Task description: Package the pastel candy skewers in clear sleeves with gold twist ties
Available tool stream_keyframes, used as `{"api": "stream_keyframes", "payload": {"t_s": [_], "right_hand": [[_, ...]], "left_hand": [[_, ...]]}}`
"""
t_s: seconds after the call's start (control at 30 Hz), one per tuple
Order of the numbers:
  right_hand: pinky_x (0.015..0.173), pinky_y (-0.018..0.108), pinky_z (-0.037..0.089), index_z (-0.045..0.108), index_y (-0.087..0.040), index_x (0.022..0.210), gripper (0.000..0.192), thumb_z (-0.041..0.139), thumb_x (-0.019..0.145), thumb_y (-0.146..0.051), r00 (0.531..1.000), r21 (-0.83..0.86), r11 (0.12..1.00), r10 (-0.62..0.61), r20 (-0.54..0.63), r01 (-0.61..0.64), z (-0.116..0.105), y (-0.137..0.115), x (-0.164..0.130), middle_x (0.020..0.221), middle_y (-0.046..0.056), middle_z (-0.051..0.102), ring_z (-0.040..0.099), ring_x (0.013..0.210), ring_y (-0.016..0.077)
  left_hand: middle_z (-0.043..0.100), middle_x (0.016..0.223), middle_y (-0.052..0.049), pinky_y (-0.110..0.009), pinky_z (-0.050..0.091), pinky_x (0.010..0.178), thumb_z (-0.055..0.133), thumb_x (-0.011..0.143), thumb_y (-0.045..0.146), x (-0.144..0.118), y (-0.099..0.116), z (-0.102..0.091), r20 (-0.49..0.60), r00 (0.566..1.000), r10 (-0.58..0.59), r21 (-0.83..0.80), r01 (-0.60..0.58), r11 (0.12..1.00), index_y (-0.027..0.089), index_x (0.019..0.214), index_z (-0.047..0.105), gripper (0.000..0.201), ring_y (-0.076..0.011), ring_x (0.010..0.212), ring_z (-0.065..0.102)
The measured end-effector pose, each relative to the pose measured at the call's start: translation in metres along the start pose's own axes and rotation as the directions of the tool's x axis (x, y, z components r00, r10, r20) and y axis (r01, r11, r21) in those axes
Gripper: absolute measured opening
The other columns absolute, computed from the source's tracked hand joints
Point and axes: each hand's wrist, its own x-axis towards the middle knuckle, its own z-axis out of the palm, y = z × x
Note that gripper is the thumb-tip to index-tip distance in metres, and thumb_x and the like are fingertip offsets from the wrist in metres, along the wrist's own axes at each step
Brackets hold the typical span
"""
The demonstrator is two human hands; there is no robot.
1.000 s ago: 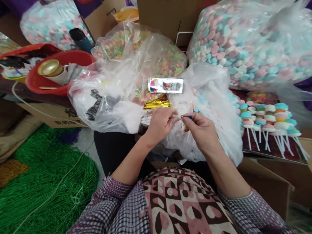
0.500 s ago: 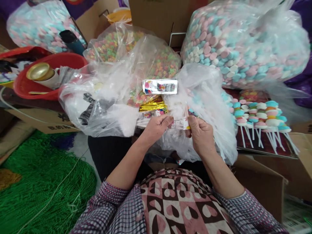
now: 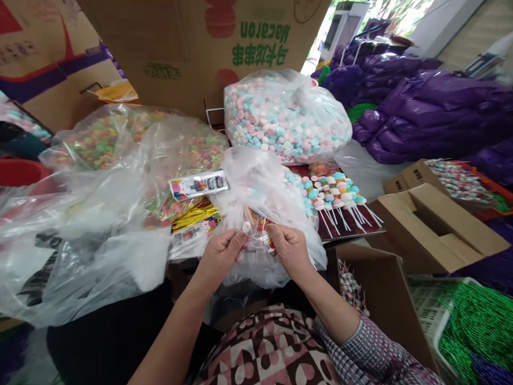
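Between my two hands is a small clear plastic bag (image 3: 258, 244) with coloured print. My left hand (image 3: 224, 251) pinches its left edge between thumb and fingers, and my right hand (image 3: 290, 248) grips the other edge. Just behind them is a crumpled clear bag (image 3: 260, 176) with pale sweets inside. Gold twist ties (image 3: 194, 214) lie left of my hands, beside a stack of printed bags (image 3: 190, 235). Farther back, a silvery printed packet (image 3: 198, 184) rests on the plastic. To the right, marshmallow skewers (image 3: 336, 195) with white sticks lie on a dark red board (image 3: 326, 232).
A large bag of marshmallows (image 3: 284, 117) stands behind, against a tall cardboard box (image 3: 180, 69). Bags of colourful ring-shaped sweets (image 3: 112, 139) are at left. An open carton (image 3: 372, 289) with skewers sits low right, near a white basket (image 3: 425, 310) of green cords. Purple sacks (image 3: 433, 112) are piled beyond.
My view has swung right and up, so the bench has shifted left and the purple sacks and cartons show. Both hands still hold the small bag, now in front of the crumpled bag.
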Motion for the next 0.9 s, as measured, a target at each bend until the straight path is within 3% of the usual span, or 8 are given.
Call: {"api": "stream_keyframes", "payload": {"t_s": [0.17,0.27,0.4,0.47,0.53,0.6,0.73,0.9], "right_hand": [[0.045,0.025,0.033,0.044,-0.021,0.047,0.056,0.055,0.085,-0.060,0.999,-0.143,0.989,-0.035,-0.019,0.032,-0.036,0.000,-0.001,0.043,-0.004,0.042,0.041,0.044,0.0102],[0.051,0.026,0.042,0.063,-0.021,0.060,0.044,0.057,0.086,-0.057,0.997,-0.238,0.971,-0.055,-0.062,0.039,-0.074,0.005,0.003,0.052,-0.002,0.054,0.049,0.049,0.0127],[0.064,0.031,0.047,0.074,-0.018,0.092,0.039,0.057,0.085,-0.053,0.905,-0.391,0.920,-0.148,-0.399,-0.022,-0.145,0.014,0.022,0.072,0.003,0.067,0.058,0.065,0.0183],[0.070,0.033,0.046,0.076,-0.017,0.094,0.038,0.055,0.085,-0.048,0.861,-0.660,0.734,-0.225,-0.456,-0.158,-0.173,0.020,0.035,0.084,0.008,0.072,0.063,0.077,0.0223],[0.071,0.034,0.044,0.078,-0.018,0.095,0.036,0.056,0.085,-0.045,0.889,-0.803,0.528,-0.178,-0.422,-0.276,-0.187,0.025,0.045,0.097,0.012,0.074,0.064,0.085,0.0245],[0.068,0.032,0.042,0.079,-0.020,0.089,0.031,0.058,0.084,-0.043,0.910,-0.844,0.425,-0.101,-0.402,-0.326,-0.190,0.030,0.052,0.101,0.013,0.074,0.065,0.086,0.0246],[0.065,0.032,0.039,0.077,-0.019,0.072,0.028,0.059,0.083,-0.036,0.879,-0.804,0.463,-0.102,-0.466,-0.373,-0.184,0.038,0.058,0.086,0.015,0.074,0.064,0.079,0.0249],[0.063,0.033,0.043,0.078,-0.014,0.085,0.044,0.050,0.088,-0.048,0.810,-0.682,0.656,-0.180,-0.558,-0.323,-0.185,0.038,0.049,0.068,0.011,0.070,0.061,0.066,0.0228]], "left_hand": [[0.057,0.064,0.003,-0.023,0.032,0.056,0.065,0.084,0.047,0.006,0.013,0.017,0.174,0.985,0.015,-0.021,-0.011,1.000,0.020,0.085,0.070,0.028,-0.0110,0.059,0.044],[0.060,0.067,0.001,-0.023,0.036,0.060,0.067,0.081,0.044,0.009,0.011,0.016,0.093,0.995,0.042,-0.028,-0.039,0.999,0.019,0.075,0.071,0.026,-0.0124,0.064,0.048],[0.054,0.061,0.003,-0.023,0.032,0.053,0.069,0.080,0.050,0.012,-0.005,0.008,-0.055,0.998,-0.035,-0.145,0.027,0.989,0.021,0.075,0.072,0.030,-0.0108,0.057,0.042],[0.052,0.057,0.004,-0.024,0.033,0.053,0.071,0.079,0.050,0.014,-0.012,0.006,-0.105,0.994,-0.040,-0.196,0.019,0.980,0.021,0.075,0.072,0.030,-0.0105,0.055,0.042],[0.053,0.056,0.003,-0.024,0.035,0.056,0.072,0.078,0.049,0.015,-0.015,0.005,-0.142,0.990,-0.016,-0.212,-0.014,0.977,0.021,0.074,0.073,0.028,-0.0111,0.056,0.045],[0.055,0.056,0.003,-0.024,0.036,0.058,0.074,0.076,0.048,0.015,-0.016,0.006,-0.167,0.986,-0.004,-0.221,-0.034,0.975,0.021,0.072,0.073,0.027,-0.0115,0.058,0.048],[0.058,0.056,0.004,-0.025,0.040,0.062,0.079,0.072,0.048,0.015,-0.018,0.002,-0.213,0.977,-0.031,-0.321,-0.041,0.946,0.022,0.073,0.074,0.026,-0.0107,0.058,0.050],[0.058,0.057,0.005,-0.027,0.047,0.065,0.087,0.062,0.049,0.019,-0.019,-0.006,-0.229,0.967,-0.114,-0.567,-0.038,0.823,0.021,0.072,0.072,0.033,-0.0079,0.053,0.049]]}}
